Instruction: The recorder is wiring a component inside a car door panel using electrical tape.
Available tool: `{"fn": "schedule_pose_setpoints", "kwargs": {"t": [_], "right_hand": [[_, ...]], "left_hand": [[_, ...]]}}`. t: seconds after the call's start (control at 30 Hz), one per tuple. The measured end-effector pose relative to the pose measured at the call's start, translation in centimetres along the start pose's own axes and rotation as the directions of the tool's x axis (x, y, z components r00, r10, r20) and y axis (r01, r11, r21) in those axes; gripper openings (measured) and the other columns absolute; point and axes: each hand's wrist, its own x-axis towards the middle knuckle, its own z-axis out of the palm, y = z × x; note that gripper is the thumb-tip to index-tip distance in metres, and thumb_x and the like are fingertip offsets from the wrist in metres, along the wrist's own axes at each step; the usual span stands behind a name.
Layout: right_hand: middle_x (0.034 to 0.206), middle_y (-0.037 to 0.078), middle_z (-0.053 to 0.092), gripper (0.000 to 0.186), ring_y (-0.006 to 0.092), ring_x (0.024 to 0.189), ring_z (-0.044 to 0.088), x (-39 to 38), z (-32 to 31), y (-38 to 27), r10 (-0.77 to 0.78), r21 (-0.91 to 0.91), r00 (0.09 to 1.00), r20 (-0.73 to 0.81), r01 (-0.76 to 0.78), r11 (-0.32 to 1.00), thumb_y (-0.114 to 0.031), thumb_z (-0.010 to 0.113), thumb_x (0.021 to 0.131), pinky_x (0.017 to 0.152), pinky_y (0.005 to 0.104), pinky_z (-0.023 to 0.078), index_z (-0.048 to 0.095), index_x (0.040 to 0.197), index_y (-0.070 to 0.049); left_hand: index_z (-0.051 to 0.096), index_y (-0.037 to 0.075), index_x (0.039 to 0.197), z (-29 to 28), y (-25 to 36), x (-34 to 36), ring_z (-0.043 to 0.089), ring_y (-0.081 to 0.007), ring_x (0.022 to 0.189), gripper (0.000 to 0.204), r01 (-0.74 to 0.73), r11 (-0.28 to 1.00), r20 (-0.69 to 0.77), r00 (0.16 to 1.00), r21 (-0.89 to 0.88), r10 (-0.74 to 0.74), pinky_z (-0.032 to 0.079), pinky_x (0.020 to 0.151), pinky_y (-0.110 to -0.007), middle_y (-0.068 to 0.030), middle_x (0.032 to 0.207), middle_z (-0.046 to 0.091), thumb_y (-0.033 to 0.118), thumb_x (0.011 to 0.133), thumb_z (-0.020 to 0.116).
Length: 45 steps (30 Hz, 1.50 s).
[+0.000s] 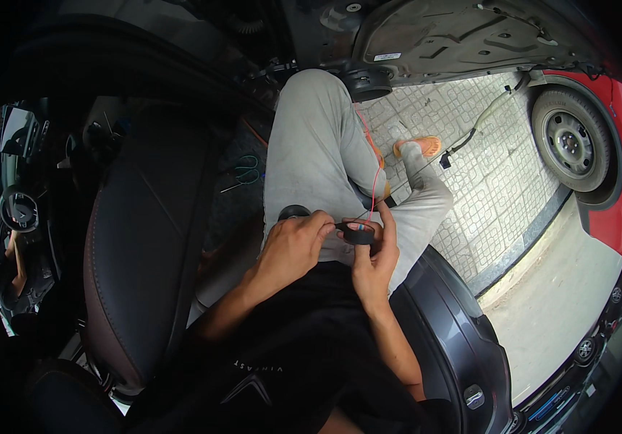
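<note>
My right hand (374, 260) is closed around a roll of black tape (358, 235), held above my lap with fingers at its ring. My left hand (296, 244) is closed in a pinch just left of the roll, on what looks like the tape's loose end. A thin red wire (376, 184) comes down from beside the open car door to the fingers of my right hand; its lower end is hidden there. Behind my left hand, a dark round object (293, 212) rests on my lap, partly covered, its kind unclear.
Green-handled scissors (246, 171) and a thin tool (231, 188) lie on the dark floor to the left. A black seat (144, 253) is beside me. The open door panel (463, 43) spans the far side. Another person's arm (18, 271) is near the steering wheel (20, 210). A red car (615, 145) stands outside.
</note>
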Motion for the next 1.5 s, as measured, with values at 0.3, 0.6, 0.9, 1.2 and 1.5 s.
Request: {"fn": "schedule_pose_setpoints", "kwargs": {"t": [0.3, 0.6, 0.9, 1.2, 1.5], "right_hand": [[0.117, 0.016, 0.063, 0.015, 0.0288, 0.104, 0.064, -1.0, -3.0, -0.3, -0.310, -0.271, 0.946, 0.097, 0.325, 0.906, -0.001, 0.075, 0.079, 0.091, 0.0365, 0.051, 0.068, 0.092, 0.000], [0.102, 0.010, 0.057, 0.039, 0.0268, 0.097, 0.057, 1.2, -8.9, -2.0, -0.141, -0.183, 0.829, 0.542, 0.280, 0.942, -0.026, 0.090, 0.071, 0.086, 0.0390, 0.047, 0.073, 0.096, -0.002], [0.133, 0.014, 0.053, 0.061, 0.0266, 0.122, 0.052, 5.9, -2.4, 2.6, -0.195, 0.180, 0.838, 0.510, 0.118, 0.977, -0.050, 0.066, 0.098, 0.103, 0.0380, 0.042, 0.063, 0.135, -0.002], [0.107, 0.007, 0.070, 0.032, 0.0184, 0.095, 0.067, 4.4, -1.0, 0.5, 0.072, 0.602, 0.915, 0.397, -0.319, 0.732, -0.011, 0.080, 0.089, 0.085, 0.0316, 0.054, 0.068, 0.118, -0.004], [0.120, 0.013, 0.070, 0.052, 0.0176, 0.109, 0.067, 4.1, -3.6, 2.8, 0.067, 0.100, 0.993, 0.098, -0.077, 0.992, 0.011, 0.065, 0.085, 0.093, 0.0310, 0.054, 0.061, 0.136, 0.001]], "left_hand": [[0.068, 0.003, 0.107, -0.5, -0.7, -0.9, 0.071, -0.0369, 0.080, 0.011, -0.179, 0.977, 0.037, 0.982, -0.112, 0.184, 0.054, 0.070, -0.044, -0.0160, 0.090, 0.072, 0.011, 0.099, 0.067], [0.067, -0.001, 0.100, 0.5, -0.6, -1.7, 0.069, -0.0274, 0.074, 0.015, 0.060, 0.932, 0.124, 0.992, -0.358, -0.017, 0.052, 0.067, -0.038, -0.0142, 0.085, 0.071, 0.014, 0.101, 0.067], [0.062, 0.005, 0.091, 0.5, -0.6, -2.0, 0.025, -0.0032, 0.052, 0.043, 0.638, 0.129, 0.616, 0.769, -0.759, -0.174, 0.022, 0.050, -0.023, 0.0097, 0.063, 0.032, 0.035, 0.116, 0.045], [0.066, 0.006, 0.106, 1.1, -0.9, 0.6, 0.064, -0.0246, 0.059, 0.019, 0.127, 0.957, 0.283, 0.958, -0.259, -0.050, 0.049, 0.060, -0.041, -0.0141, 0.066, 0.060, 0.023, 0.108, 0.059], [0.070, 0.007, 0.101, 4.5, -3.7, 1.3, 0.068, -0.0320, 0.073, 0.020, 0.077, 0.967, 0.072, 0.996, -0.241, -0.061, 0.051, 0.068, -0.044, -0.0158, 0.082, 0.071, 0.025, 0.105, 0.061]]}}
